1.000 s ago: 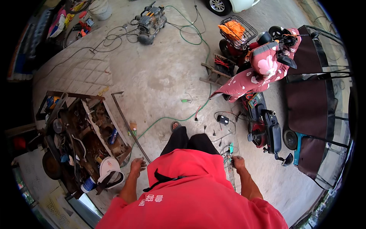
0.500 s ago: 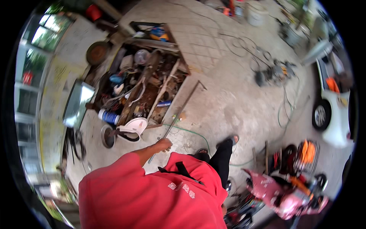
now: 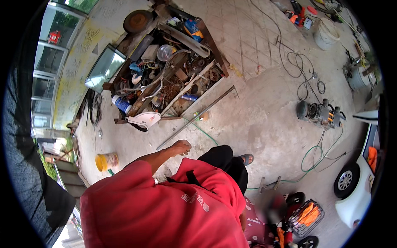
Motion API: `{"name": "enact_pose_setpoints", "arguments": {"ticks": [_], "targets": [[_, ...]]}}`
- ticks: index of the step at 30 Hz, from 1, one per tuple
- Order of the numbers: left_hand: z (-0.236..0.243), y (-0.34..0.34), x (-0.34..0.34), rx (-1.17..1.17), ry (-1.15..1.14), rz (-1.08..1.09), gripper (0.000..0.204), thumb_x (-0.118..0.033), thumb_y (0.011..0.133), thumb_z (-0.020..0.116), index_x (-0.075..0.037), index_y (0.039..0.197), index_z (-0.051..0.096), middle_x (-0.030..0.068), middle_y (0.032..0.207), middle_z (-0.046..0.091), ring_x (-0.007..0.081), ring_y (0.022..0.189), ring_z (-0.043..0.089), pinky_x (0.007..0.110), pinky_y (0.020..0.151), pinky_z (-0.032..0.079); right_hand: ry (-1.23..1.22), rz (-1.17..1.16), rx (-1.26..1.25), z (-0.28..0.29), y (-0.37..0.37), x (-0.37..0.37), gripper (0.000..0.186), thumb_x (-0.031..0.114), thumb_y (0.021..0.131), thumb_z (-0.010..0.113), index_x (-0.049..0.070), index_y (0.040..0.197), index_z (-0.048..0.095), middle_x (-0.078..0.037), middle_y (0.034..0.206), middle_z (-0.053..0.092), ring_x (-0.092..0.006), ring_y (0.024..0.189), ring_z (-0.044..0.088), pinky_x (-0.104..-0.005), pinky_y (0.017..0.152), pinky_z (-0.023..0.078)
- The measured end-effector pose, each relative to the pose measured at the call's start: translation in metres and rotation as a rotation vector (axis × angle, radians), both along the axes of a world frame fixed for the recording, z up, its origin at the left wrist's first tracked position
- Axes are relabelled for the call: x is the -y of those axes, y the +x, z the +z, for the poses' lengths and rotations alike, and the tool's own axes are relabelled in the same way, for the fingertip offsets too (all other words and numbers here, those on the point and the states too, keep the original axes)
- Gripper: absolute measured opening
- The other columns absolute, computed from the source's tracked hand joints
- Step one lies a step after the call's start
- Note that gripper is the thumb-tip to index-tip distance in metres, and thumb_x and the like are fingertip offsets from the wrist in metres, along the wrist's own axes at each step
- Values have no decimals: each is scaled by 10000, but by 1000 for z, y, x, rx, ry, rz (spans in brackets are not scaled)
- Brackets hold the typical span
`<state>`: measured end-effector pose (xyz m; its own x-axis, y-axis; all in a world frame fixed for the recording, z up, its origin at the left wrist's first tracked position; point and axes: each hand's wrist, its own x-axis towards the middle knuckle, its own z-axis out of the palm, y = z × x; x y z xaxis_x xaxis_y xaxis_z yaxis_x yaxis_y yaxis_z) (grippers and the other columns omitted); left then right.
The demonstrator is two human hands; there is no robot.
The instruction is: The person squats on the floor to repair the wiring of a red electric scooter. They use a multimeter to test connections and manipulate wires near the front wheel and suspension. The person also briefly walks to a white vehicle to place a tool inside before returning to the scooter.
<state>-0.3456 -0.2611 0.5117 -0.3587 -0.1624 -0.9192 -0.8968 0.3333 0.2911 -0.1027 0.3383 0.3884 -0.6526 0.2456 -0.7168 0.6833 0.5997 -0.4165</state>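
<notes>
My left hand (image 3: 181, 147) hangs in front of my red shirt (image 3: 165, 202), above the concrete floor. Its fingers are loosely curled with their tips apart, and nothing shows in them. Nearest to it is a long thin metal bar (image 3: 196, 118) with a bent far end, lying on the floor beside a wooden frame box (image 3: 221, 66) of scrap. Of my right arm just a sliver of skin shows beside the shirt; that hand's fingers are hidden. A white sun visor (image 3: 144, 120) sits at the box's near corner, by a blue and white bottle (image 3: 120, 104).
A yellow-rimmed bucket (image 3: 106, 161) stands at left. Green hose (image 3: 206, 134) crosses the floor. A machine (image 3: 320, 113) with trailing cables, a white bucket (image 3: 326, 34), a white car (image 3: 359, 186) and a wire basket (image 3: 307, 215) holding orange cloth are on the right.
The view has shifted and my legs have stepped. My left hand has come nearer the bar's near end, which stays on the floor. The yellow-rimmed bucket has come into view.
</notes>
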Motion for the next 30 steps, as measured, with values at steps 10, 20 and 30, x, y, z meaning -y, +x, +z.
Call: {"name": "enact_pose_setpoints", "arguments": {"ticks": [10, 20, 30], "targets": [[-26, -7, 22, -178, -44, 436, 263, -269, 846, 613, -61, 1005, 636, 59, 841, 662, 175, 721, 651, 322, 601, 500, -33, 372, -125, -2, -134, -9, 190, 289, 831, 578, 132, 936, 601, -123, 754, 631, -378, 698, 592, -490, 602, 463], [-148, -311, 131, -1125, -850, 311, 215, -265, 876, 588, -54, 872, 633, 152, 772, 661, 356, 751, 652, 429, 662, 510, 43, 855, -279, 43, -260, -10, 157, 249, 846, 564, 132, 933, 624, -149, 765, 608, -353, 647, 579, -442, 549, 457], [-176, -371, 125, -815, -794, 168, 229, -268, 868, 594, -43, 885, 630, 164, 803, 653, 362, 777, 634, 438, 683, 497, 68, 725, 171, 93, -393, -26, 141, 227, 858, 551, 119, 915, 620, -120, 757, 613, -306, 624, 584, -411, 530, 456]]}}
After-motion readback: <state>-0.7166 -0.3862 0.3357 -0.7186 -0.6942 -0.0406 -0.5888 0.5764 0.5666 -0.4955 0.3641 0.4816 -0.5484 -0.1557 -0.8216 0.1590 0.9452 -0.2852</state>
